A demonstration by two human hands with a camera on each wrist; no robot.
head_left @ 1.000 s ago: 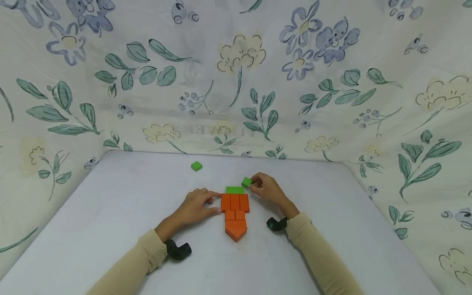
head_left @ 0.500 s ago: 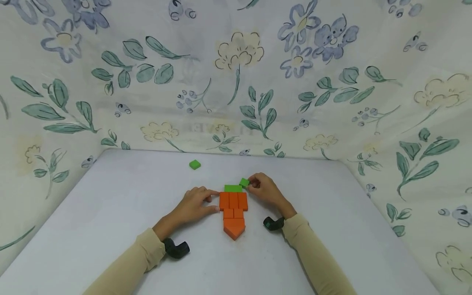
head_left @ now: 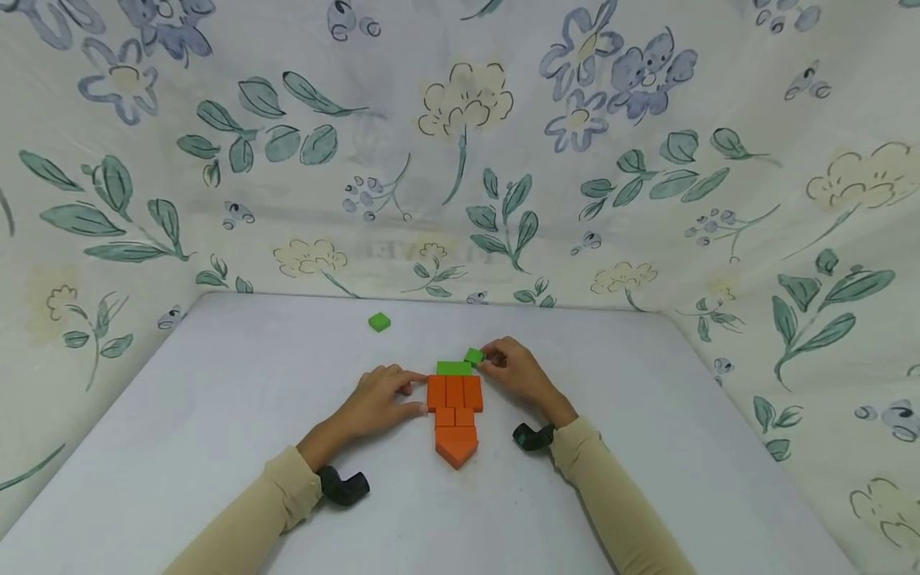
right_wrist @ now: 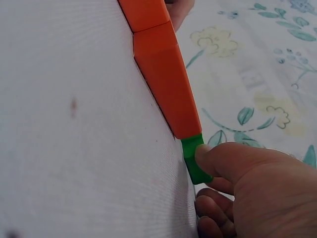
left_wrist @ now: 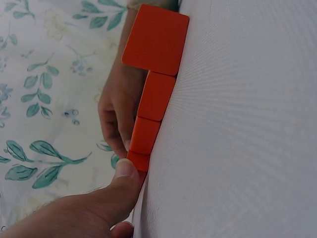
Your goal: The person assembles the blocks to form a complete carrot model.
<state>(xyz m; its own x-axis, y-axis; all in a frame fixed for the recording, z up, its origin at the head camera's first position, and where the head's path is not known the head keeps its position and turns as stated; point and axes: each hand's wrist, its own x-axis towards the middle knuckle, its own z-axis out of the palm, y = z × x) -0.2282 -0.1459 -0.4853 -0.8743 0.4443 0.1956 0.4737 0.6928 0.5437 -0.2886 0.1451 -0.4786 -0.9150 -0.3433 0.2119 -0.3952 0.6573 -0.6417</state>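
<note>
Several orange wooden blocks lie in a figure on the white table: a pointed block [head_left: 456, 447] nearest me, two small blocks [head_left: 455, 417] beyond it, then three upright rectangles [head_left: 454, 393]. A flat green block [head_left: 454, 368] lies against their far edge. My right hand [head_left: 519, 369] pinches a small green block [head_left: 473, 356] between thumb and fingers, turned askew at the green block's far right corner. Straight index finger and thumb of my left hand [head_left: 377, 401] touch the left rectangle at its far and near corners. In the left wrist view the thumb [left_wrist: 125, 169] presses an orange block.
Another green block [head_left: 379, 322] lies alone near the table's back edge. Floral cloth [head_left: 431, 200] hangs behind and at both sides of the table [head_left: 216, 383]. A black wrist camera [head_left: 345, 485] juts from the left wrist, another [head_left: 533, 437] from the right.
My right hand has shifted slightly left with the small green block, bringing it up to the flat green block's corner. My left hand stays at the orange blocks.
</note>
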